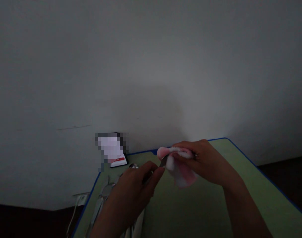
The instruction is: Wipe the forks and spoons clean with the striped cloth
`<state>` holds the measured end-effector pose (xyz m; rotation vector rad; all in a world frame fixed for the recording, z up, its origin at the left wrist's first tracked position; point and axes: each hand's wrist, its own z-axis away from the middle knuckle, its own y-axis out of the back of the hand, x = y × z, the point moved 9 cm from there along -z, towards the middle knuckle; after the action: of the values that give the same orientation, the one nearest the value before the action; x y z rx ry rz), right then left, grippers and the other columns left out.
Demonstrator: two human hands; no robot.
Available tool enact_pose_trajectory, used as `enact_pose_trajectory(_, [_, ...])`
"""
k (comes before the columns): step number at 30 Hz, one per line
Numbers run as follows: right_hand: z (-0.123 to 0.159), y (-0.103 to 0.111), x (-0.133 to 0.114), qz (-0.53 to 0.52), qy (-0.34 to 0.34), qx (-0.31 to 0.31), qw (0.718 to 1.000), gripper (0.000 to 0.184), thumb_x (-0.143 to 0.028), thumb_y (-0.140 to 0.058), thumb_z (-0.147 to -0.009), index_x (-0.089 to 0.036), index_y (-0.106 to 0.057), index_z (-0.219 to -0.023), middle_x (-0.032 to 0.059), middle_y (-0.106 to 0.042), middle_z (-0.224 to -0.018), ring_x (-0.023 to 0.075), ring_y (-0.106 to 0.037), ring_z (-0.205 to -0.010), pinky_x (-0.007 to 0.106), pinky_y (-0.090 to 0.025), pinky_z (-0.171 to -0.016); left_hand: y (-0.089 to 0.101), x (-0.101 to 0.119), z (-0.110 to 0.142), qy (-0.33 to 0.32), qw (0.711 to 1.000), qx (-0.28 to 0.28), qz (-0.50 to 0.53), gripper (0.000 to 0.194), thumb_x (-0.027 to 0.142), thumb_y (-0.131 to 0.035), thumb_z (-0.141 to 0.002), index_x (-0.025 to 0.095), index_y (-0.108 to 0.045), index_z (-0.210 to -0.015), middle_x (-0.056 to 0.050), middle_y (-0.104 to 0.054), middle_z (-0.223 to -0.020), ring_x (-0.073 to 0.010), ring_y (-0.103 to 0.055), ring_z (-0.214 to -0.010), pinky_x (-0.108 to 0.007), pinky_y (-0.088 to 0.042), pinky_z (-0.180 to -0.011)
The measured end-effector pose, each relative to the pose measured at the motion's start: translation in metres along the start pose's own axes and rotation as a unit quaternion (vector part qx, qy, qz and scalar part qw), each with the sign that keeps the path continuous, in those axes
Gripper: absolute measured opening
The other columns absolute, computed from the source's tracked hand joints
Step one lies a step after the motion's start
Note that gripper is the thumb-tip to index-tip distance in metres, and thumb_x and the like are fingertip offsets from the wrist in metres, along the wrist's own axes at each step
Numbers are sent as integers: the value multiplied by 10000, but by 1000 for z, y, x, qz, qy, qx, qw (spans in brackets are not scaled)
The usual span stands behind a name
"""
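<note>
Taking the pink-and-white cloth (184, 173) as the clock's centre, a white power socket (83, 199) with a cable sits at 8 o'clock, beyond the green table (185, 211). Metal cutlery (107, 190) lies on the table at 8 o'clock, nearer in; the lit phone (118, 160) is at 9. The left hand (138, 181), at 8, pinches a metal utensil (163, 161) whose far end enters the cloth. The right hand (203, 158), at 3, grips the cloth folded around it, above the table.
</note>
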<state>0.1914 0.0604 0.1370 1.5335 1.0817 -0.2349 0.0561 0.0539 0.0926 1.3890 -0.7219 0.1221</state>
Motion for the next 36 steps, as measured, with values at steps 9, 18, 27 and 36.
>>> enact_pose_trajectory(9, [-2, -1, 2, -7, 0, 9, 1000, 201, -215, -504, -834, -251, -641, -976, -54, -663, -764, 78, -556, -636, 189, -375, -563, 7, -4, 0, 11, 999, 45, -11, 241, 337, -371, -869, 197, -539, -766, 19, -569, -586, -128, -529, -537, -217, -322, -474])
enact_pose_trajectory(18, [-3, 10, 42, -126, -79, 106, 983, 272, -272, -659, -717, -222, -607, -979, 11, -634, -918, 128, -591, -789, 240, -450, -683, 19, -20, 2, 79, 975, 118, 171, 251, 411, -437, -833, 210, -549, -934, 20, -634, -634, -113, -564, -411, -199, -408, -391])
enact_pose_trajectory(27, [-3, 14, 57, -192, -109, 129, 967, 244, -389, -560, -791, -186, -658, -886, 16, -667, -801, 131, -573, -687, 234, -419, -605, 28, -30, -4, 50, 963, 206, 167, 193, 339, -535, -805, 239, -614, -949, 5, -709, -815, -144, -665, -687, -234, -511, -613])
enact_pose_trajectory(36, [-6, -12, 27, -65, -16, -10, 998, 254, -221, -437, -873, -201, -628, -1039, 60, -633, -1059, 158, -565, -938, 285, -412, -838, 31, -19, -4, 16, 973, 206, 102, 180, 338, -562, -788, 203, -676, -824, -20, -704, -774, -145, -658, -681, -252, -528, -619])
